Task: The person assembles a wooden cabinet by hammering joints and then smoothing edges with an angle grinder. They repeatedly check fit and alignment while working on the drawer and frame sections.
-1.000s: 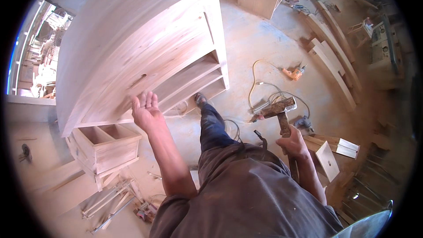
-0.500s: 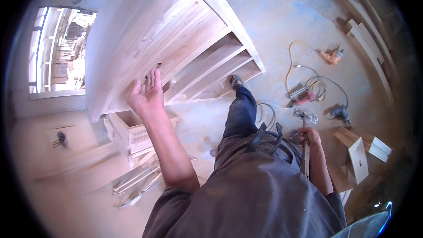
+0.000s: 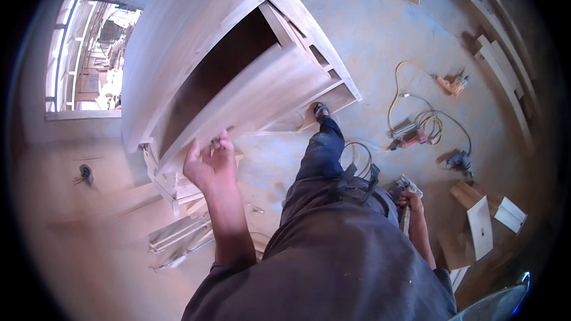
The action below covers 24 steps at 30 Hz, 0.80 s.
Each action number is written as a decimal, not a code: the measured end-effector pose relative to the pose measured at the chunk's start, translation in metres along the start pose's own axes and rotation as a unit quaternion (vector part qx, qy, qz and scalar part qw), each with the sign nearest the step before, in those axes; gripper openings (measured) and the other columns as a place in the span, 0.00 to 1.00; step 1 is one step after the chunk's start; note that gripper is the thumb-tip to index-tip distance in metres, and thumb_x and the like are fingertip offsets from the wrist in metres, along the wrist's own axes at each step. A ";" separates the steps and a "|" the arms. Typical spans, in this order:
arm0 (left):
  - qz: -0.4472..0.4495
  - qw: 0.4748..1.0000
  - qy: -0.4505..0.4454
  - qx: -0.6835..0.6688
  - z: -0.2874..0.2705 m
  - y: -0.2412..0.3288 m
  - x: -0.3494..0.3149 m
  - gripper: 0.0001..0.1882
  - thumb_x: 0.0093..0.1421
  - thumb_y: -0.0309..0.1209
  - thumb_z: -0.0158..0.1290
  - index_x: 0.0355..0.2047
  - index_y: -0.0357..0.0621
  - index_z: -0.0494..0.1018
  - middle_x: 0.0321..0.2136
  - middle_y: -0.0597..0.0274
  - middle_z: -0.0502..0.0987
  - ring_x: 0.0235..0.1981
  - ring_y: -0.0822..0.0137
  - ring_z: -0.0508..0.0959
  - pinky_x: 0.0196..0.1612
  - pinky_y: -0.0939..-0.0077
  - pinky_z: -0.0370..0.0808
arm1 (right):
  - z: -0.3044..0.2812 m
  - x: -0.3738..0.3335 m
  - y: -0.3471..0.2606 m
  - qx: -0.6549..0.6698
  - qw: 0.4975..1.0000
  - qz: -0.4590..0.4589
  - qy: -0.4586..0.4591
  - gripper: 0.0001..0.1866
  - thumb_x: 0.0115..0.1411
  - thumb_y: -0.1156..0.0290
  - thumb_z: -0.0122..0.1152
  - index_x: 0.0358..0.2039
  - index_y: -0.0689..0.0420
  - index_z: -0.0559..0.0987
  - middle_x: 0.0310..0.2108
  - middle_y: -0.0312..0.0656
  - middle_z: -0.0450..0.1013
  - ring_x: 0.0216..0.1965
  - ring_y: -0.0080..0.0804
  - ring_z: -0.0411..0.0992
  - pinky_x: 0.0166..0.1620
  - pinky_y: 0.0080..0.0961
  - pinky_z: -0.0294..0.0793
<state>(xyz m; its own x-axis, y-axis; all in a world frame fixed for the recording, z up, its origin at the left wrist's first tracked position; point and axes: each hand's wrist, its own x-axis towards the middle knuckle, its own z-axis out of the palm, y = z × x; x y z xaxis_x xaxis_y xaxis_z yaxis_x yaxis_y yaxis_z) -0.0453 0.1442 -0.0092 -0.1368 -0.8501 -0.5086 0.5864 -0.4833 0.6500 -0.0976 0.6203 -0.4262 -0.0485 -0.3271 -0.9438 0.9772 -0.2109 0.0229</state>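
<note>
A tall unfinished wooden cabinet [image 3: 190, 35] stands in front of me. Its door [image 3: 262, 95] hangs swung outward, showing a dark interior [image 3: 229, 56]. My left hand [image 3: 208, 163] is raised, fingers curled over the door's lower edge. My right hand [image 3: 410, 202] hangs at my hip, closed around the handle of a hammer [image 3: 405, 221] whose head sits just above the fist. My foot [image 3: 321, 110] rests by the cabinet's base.
A window [image 3: 83, 59] is at the left. On the floor lie a yellow cord with power tools [image 3: 416, 128], an orange drill [image 3: 452, 85], wood blocks [image 3: 479, 226], long planks [image 3: 505, 77] and loose wood strips [image 3: 178, 238].
The cabinet door has swung open, where before my left palm lay flat on the closed front. My right hand has brought the hammer down to my hip.
</note>
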 end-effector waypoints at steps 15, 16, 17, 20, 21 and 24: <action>0.072 0.989 -0.108 -0.066 -0.081 -0.014 -0.056 0.21 0.68 0.37 0.54 0.55 0.36 0.69 0.53 0.52 0.73 0.57 0.55 0.72 0.62 0.57 0.72 | 0.353 -0.407 -0.130 -0.576 0.489 -0.652 0.067 0.20 0.51 0.73 0.64 0.45 0.62 0.74 0.26 0.44 0.70 0.28 0.33 0.69 0.35 0.34 0.72; 0.073 0.988 -0.118 -0.071 -0.082 -0.015 -0.058 0.23 0.68 0.39 0.54 0.56 0.35 0.68 0.53 0.51 0.72 0.59 0.54 0.71 0.66 0.55 0.69 | 0.372 -0.419 -0.128 -0.554 0.441 -0.705 0.041 0.18 0.52 0.74 0.62 0.43 0.64 0.71 0.24 0.49 0.72 0.26 0.43 0.73 0.36 0.39 0.74; 0.096 0.985 -0.127 -0.062 -0.082 -0.018 -0.057 0.24 0.69 0.39 0.54 0.57 0.35 0.67 0.53 0.51 0.72 0.59 0.53 0.71 0.66 0.54 0.69 | 0.390 -0.421 -0.122 -0.588 0.388 -0.708 0.050 0.17 0.53 0.75 0.61 0.43 0.64 0.70 0.24 0.50 0.73 0.26 0.47 0.74 0.36 0.41 0.74; 0.095 0.978 -0.177 -0.055 -0.085 -0.023 -0.053 0.26 0.69 0.37 0.52 0.61 0.32 0.63 0.55 0.49 0.70 0.62 0.50 0.68 0.69 0.52 0.67 | 0.421 -0.411 -0.120 -0.723 0.218 -0.653 0.059 0.16 0.54 0.75 0.58 0.42 0.64 0.69 0.23 0.55 0.74 0.28 0.56 0.76 0.36 0.46 0.75; 0.103 0.975 -0.193 -0.045 -0.086 -0.019 -0.051 0.25 0.70 0.37 0.50 0.60 0.31 0.63 0.55 0.47 0.71 0.61 0.52 0.70 0.69 0.54 0.67 | 0.430 -0.397 -0.122 -0.787 0.148 -0.598 0.037 0.16 0.54 0.73 0.59 0.43 0.65 0.70 0.22 0.58 0.73 0.30 0.57 0.76 0.36 0.46 0.74; 0.082 0.978 -0.188 -0.047 -0.087 -0.014 -0.049 0.24 0.71 0.36 0.50 0.58 0.27 0.65 0.53 0.42 0.74 0.59 0.54 0.73 0.68 0.58 0.70 | 0.437 -0.406 -0.115 -0.741 0.240 -0.625 0.048 0.18 0.50 0.75 0.60 0.42 0.63 0.70 0.27 0.62 0.74 0.35 0.66 0.74 0.39 0.53 0.71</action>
<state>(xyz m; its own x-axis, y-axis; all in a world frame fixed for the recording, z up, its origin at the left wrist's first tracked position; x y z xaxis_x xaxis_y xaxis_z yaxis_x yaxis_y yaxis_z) 0.0225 0.2105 -0.0428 -0.3083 -0.9400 -0.1463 0.6937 -0.3274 0.6415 -0.2808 0.3749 0.0989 -0.5601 -0.8237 0.0884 -0.7850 0.4935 -0.3745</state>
